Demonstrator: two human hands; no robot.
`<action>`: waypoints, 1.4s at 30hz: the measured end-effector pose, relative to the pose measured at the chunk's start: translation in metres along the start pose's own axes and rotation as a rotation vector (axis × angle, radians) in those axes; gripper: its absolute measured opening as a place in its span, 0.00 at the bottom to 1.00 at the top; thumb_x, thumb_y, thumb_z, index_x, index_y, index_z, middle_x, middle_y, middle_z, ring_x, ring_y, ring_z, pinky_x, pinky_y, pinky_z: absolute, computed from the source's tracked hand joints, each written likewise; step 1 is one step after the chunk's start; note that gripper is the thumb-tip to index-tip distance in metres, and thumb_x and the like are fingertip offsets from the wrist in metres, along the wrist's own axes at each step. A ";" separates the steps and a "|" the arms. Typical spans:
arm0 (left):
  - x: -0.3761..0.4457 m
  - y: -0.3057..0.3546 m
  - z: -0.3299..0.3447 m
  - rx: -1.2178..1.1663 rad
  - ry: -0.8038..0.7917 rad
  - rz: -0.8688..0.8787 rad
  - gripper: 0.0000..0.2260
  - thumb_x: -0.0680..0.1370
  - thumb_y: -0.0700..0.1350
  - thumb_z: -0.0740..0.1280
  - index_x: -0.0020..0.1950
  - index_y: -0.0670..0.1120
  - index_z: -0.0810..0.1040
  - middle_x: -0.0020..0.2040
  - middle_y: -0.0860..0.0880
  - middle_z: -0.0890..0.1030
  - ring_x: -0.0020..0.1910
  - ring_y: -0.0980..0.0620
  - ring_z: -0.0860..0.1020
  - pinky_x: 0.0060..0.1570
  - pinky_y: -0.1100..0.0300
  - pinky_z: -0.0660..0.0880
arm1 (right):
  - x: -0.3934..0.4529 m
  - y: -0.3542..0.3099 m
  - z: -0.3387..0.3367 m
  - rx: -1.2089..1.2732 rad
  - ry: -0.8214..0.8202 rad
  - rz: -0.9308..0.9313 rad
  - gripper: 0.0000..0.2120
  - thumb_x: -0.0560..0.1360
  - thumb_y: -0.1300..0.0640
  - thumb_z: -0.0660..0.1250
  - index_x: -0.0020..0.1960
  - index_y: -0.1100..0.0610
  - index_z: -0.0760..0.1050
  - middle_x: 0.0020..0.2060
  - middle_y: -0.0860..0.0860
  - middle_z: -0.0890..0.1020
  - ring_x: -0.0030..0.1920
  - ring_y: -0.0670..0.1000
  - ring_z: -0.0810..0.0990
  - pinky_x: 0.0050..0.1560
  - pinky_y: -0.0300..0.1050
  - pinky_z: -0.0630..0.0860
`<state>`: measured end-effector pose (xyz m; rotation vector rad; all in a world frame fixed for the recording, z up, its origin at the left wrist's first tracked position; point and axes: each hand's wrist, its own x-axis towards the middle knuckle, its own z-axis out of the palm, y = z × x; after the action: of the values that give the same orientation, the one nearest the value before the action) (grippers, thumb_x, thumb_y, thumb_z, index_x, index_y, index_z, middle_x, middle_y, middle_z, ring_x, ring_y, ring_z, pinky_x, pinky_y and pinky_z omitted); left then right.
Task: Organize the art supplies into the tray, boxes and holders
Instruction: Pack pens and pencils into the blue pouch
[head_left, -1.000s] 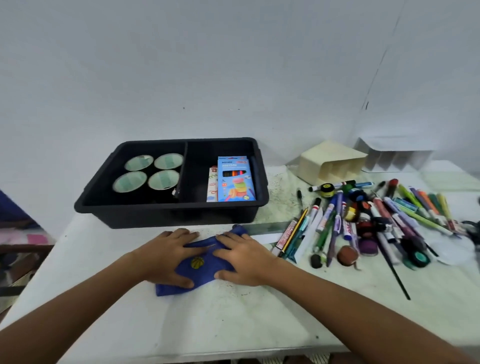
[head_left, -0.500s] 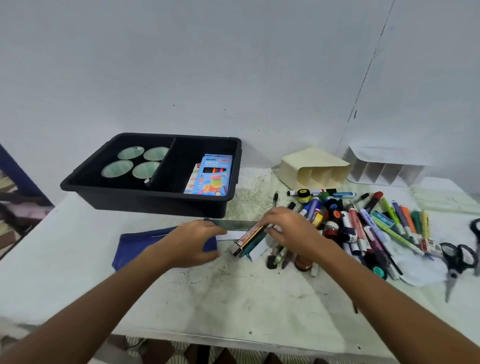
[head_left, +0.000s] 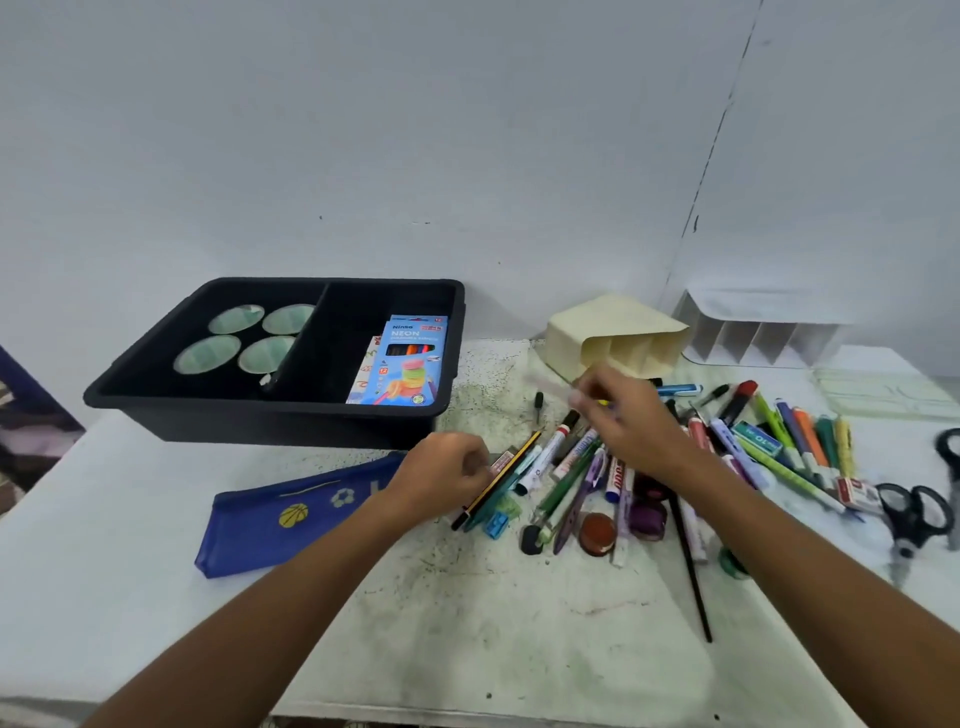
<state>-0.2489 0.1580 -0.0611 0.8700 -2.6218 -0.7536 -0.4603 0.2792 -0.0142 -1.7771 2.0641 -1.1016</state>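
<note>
White wall behind, a stained white table (head_left: 467, 623) below. Both hands have left the blue pencil pouch (head_left: 291, 514), which now lies flat and untouched left of the pile, so sorting has moved on to the loose pens and markers (head_left: 582, 467). The left hand (head_left: 447, 475) curls at the pile's near edge against a black-and-yellow pencil (head_left: 493, 480); whether it grips it I cannot tell. The right hand (head_left: 623, 421) has risen above the pile, pinching a pale, blurred stick, just before the cream holder (head_left: 613, 332). The black tray (head_left: 156, 410) already holds a neon crayon box (head_left: 405, 364).
</note>
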 end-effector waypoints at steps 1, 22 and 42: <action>0.004 0.002 0.004 0.018 -0.028 -0.012 0.08 0.75 0.49 0.71 0.45 0.45 0.81 0.39 0.52 0.81 0.39 0.54 0.78 0.41 0.55 0.78 | -0.001 -0.002 -0.005 0.141 0.076 0.059 0.05 0.80 0.59 0.63 0.45 0.55 0.71 0.39 0.51 0.81 0.37 0.44 0.81 0.38 0.40 0.78; 0.005 0.003 0.011 -0.351 0.131 -0.238 0.05 0.82 0.36 0.58 0.52 0.40 0.74 0.40 0.47 0.76 0.37 0.53 0.75 0.31 0.68 0.74 | 0.005 -0.008 0.019 0.500 0.032 0.676 0.05 0.73 0.72 0.66 0.48 0.66 0.75 0.34 0.57 0.74 0.27 0.50 0.70 0.26 0.42 0.66; -0.004 -0.004 0.012 -0.406 0.089 -0.340 0.11 0.73 0.39 0.72 0.47 0.45 0.71 0.40 0.47 0.79 0.39 0.53 0.78 0.39 0.51 0.79 | 0.037 0.003 0.046 -0.014 -0.371 0.586 0.07 0.68 0.66 0.75 0.43 0.62 0.78 0.38 0.57 0.80 0.32 0.52 0.77 0.28 0.42 0.73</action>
<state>-0.2490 0.1620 -0.0739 1.1968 -2.1514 -1.2457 -0.4445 0.2270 -0.0368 -1.1370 2.1341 -0.5436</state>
